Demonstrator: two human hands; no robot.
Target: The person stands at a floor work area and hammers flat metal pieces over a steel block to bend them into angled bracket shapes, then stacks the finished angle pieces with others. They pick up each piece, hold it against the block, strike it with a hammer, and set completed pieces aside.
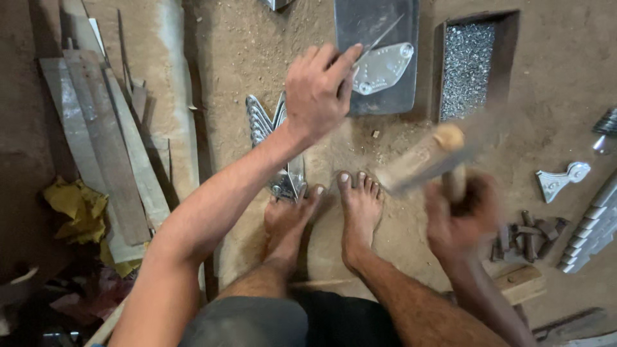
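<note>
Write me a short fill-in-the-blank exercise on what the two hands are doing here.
1. The left hand steadies a thin metal punch on a shiny bracket lying on a dark metal ____.
2. The right hand grips a ____, blurred by motion.
3. The recessed box beside the plate is filled with small ____ pieces.

Missing words: plate; hammer; metal
</note>
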